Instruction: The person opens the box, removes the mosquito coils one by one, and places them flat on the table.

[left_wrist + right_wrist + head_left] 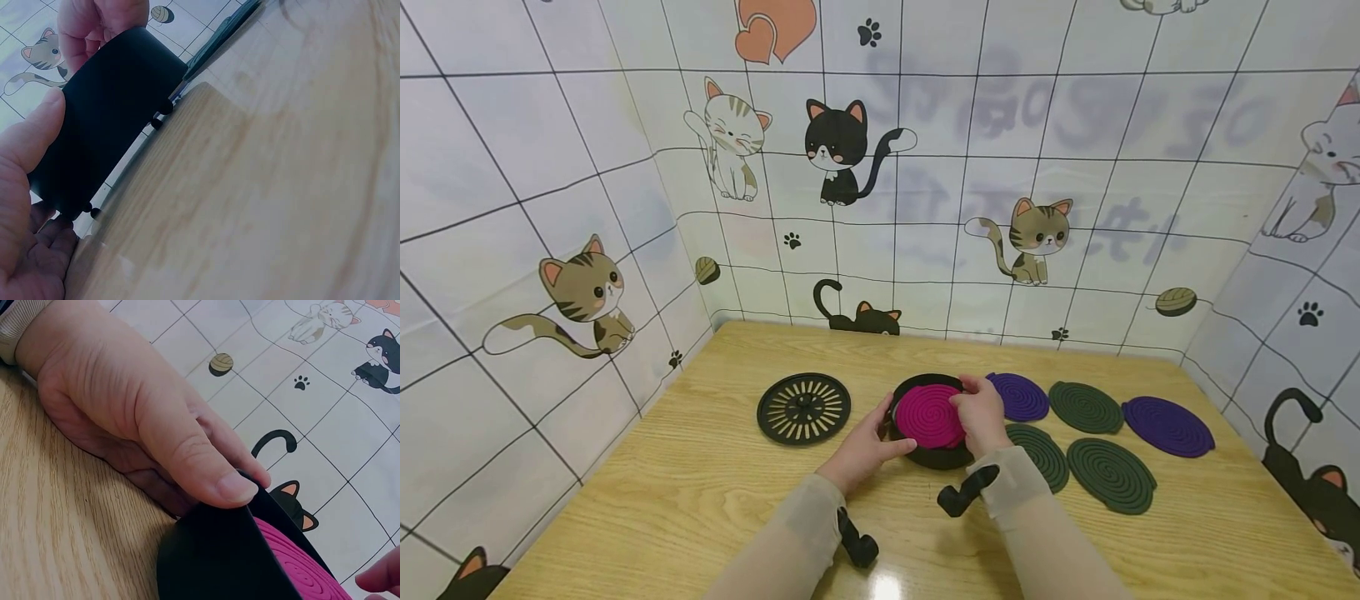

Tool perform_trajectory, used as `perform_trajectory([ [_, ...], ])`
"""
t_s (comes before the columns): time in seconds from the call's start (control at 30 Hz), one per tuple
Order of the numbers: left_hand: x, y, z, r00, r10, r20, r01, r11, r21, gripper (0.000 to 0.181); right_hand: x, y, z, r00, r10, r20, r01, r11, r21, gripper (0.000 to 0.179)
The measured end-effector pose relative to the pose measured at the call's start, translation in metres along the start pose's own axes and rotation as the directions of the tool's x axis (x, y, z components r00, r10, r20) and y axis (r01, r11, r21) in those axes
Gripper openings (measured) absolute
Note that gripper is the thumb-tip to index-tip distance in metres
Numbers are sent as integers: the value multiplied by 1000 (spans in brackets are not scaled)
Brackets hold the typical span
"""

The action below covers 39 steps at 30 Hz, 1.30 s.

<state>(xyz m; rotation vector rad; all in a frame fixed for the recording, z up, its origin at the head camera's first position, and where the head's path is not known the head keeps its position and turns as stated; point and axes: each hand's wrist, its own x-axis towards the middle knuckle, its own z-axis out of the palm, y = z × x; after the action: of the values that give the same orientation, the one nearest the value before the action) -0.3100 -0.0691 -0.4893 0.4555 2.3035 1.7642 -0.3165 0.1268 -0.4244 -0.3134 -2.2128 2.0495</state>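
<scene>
A pink mosquito coil point(927, 416) lies within the round black mosquito coil holder point(940, 461). My left hand point(867, 450) grips the holder's left side. The right wrist view shows the left thumb point(236, 487) over the rim; in the left wrist view, fingers reach under the dark wall point(112, 112), which has small feet. With curled fingers, my right hand point(985, 412) pinches the coil's right edge at the far right rim. Its fingertips point(380, 570) show at the right wrist view's edge. The slotted black lid point(805, 408) lies flat to the left.
To the right lie purple coils point(1168, 427) and several dark green coils point(1112, 475), close beside the holder and my right forearm. The wooden table point(700, 500) meets a cat-patterned cloth wall point(940, 250) at the back and sides.
</scene>
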Motion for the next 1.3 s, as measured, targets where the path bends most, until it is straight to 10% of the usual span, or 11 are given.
perform_trajectory([
  [1.3, 3, -1, -1, 1000, -5, -6, 5, 1000, 28, 98, 4, -3, -9, 991, 125, 56, -129, 989, 76, 52],
])
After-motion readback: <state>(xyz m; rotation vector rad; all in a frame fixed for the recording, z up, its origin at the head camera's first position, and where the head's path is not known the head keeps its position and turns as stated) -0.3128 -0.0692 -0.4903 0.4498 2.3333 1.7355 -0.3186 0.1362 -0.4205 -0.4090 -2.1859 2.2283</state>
